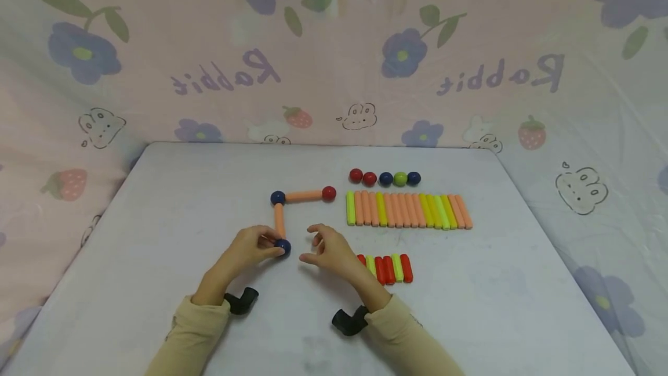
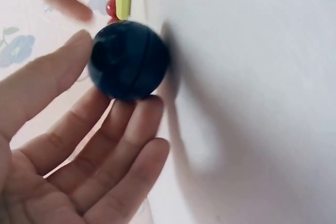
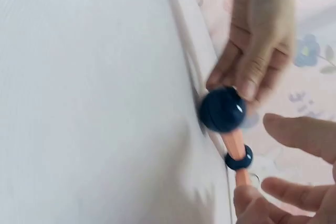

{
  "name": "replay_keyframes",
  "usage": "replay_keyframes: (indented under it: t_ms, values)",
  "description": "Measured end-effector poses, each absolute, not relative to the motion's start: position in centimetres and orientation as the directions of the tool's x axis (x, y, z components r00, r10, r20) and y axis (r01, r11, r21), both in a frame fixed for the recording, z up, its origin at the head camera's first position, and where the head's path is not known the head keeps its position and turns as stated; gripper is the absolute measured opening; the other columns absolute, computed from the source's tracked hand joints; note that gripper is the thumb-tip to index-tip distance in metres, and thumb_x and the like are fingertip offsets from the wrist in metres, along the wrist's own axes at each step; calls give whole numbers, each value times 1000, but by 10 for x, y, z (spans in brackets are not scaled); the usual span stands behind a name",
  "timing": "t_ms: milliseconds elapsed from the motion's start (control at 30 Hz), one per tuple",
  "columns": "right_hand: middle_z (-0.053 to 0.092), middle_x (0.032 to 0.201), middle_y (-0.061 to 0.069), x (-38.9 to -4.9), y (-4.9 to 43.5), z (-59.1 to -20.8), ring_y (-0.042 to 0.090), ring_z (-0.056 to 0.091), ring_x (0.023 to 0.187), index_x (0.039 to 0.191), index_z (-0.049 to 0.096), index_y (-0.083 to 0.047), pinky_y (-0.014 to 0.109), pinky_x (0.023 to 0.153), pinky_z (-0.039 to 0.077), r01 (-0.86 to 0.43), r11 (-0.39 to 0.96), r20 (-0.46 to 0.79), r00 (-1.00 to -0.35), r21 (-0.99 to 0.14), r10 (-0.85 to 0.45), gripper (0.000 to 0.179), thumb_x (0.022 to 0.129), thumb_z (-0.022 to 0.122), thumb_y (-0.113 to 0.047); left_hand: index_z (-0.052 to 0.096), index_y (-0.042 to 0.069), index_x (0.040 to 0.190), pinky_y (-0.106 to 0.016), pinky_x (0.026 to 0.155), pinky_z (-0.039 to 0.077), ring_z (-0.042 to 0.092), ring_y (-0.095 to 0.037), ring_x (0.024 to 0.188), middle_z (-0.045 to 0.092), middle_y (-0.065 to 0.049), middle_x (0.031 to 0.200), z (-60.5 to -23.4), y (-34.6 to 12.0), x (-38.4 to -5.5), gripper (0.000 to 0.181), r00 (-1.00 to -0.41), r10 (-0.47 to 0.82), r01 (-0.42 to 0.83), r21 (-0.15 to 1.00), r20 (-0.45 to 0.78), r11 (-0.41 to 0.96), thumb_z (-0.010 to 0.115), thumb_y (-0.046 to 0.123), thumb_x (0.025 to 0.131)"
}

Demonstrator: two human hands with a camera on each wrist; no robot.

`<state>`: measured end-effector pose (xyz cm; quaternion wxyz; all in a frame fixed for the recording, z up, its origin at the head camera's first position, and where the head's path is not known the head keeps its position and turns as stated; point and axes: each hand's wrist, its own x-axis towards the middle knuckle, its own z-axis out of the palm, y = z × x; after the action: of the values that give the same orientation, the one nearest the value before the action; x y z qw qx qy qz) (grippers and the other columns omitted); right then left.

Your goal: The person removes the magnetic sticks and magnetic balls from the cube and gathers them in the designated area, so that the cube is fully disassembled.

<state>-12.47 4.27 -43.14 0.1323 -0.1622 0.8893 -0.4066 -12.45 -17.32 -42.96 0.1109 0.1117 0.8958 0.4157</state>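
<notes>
My left hand (image 1: 257, 246) pinches a dark blue ball (image 2: 129, 60) between thumb and fingertips, close to the tabletop. An orange rod (image 1: 280, 220) runs from this ball to a second dark blue ball (image 1: 278, 197). From there another orange rod (image 1: 305, 196) leads right to a red ball (image 1: 329, 193), making a corner shape. My right hand (image 1: 331, 251) hovers just right of the held ball, fingers apart and slightly bent, holding nothing. In the right wrist view, the held ball and its rod show beyond my right fingers (image 3: 300, 136).
A row of orange, yellow and green rods (image 1: 404, 209) lies at the right. Behind it sit several loose balls (image 1: 385, 179). Short red and green rods (image 1: 388, 270) lie partly behind my right wrist. Black bent pieces (image 1: 245, 300) are by both wrists. A patterned curtain (image 1: 323, 62) surrounds the table (image 1: 496, 295).
</notes>
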Motion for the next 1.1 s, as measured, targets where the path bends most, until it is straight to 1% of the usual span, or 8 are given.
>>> replay_keyframes:
  t_ms: [167, 267, 367, 467, 567, 733, 867, 1100]
  values:
    - [61, 101, 13, -125, 22, -436, 14, 52, 80, 124, 57, 1, 19, 66, 43, -191, 684, -129, -913, -704, -388, 59, 78, 80, -28, 67, -5, 106, -29, 77, 60, 70, -23, 90, 71, -18, 102, -426, -167, -122, 25, -911, 397, 160, 794, -109, 586, 69, 12, 88]
    - [61, 95, 11, -125, 15, -435, 14, 50, 77, 118, 61, 0, 19, 62, 40, -184, 719, -148, -917, -670, -371, 54, 78, 81, -30, 67, -6, 107, -26, 76, 59, 70, -25, 91, 71, -19, 102, -424, -165, -120, 22, -885, 455, 202, 799, -99, 566, 64, 10, 91]
    - [61, 84, 7, -124, 11, -434, 12, 47, 70, 110, 65, 0, 18, 56, 35, -171, 741, -164, -920, -650, -356, 45, 79, 80, -29, 67, -6, 107, -24, 76, 58, 70, -24, 92, 71, -19, 102, -424, -165, -119, 21, -867, 493, 255, 785, -72, 564, 62, 9, 93]
    - [59, 78, 4, -123, 10, -433, 11, 47, 68, 104, 67, -1, 16, 54, 35, -152, 751, -185, -920, -642, -345, 38, 79, 79, -27, 68, -4, 106, -29, 78, 59, 69, -23, 90, 71, -16, 100, -423, -168, -120, 20, -883, 469, 296, 753, -19, 588, 62, 9, 93]
    - [59, 78, 3, -122, 10, -433, 11, 49, 69, 104, 68, -2, 16, 55, 38, -130, 757, -213, -917, -640, -338, 36, 80, 78, -27, 69, -3, 106, -40, 84, 59, 67, -26, 93, 70, -15, 101, -423, -172, -121, 20, -919, 390, 304, 722, 51, 622, 63, 9, 91]
    - [61, 79, 4, -119, 15, -432, 12, 50, 70, 106, 68, -2, 18, 58, 41, -147, 767, -221, -909, -625, -354, 37, 80, 78, -26, 67, -3, 109, -51, 95, 53, 61, -38, 110, 62, -21, 117, -429, -179, -126, 23, -948, 270, 311, 667, 169, 677, 66, 6, 89]
    - [62, 82, 5, -115, 21, -432, 12, 50, 72, 106, 68, -3, 19, 61, 42, -188, 768, -228, -888, -612, -399, 37, 79, 79, -26, 66, -4, 113, -55, 102, 49, 54, -44, 122, 56, -25, 128, -432, -181, -128, 27, -944, 257, 330, 634, 207, 700, 68, 4, 86]
    - [65, 92, 6, -108, 31, -428, 11, 52, 79, 107, 67, -5, 18, 68, 48, -259, 766, -259, -837, -588, -482, 38, 79, 80, -27, 64, -2, 118, -57, 101, 49, 53, -47, 122, 54, -29, 130, -432, -185, -126, 35, -931, 312, 362, 593, 189, 719, 69, -1, 83]
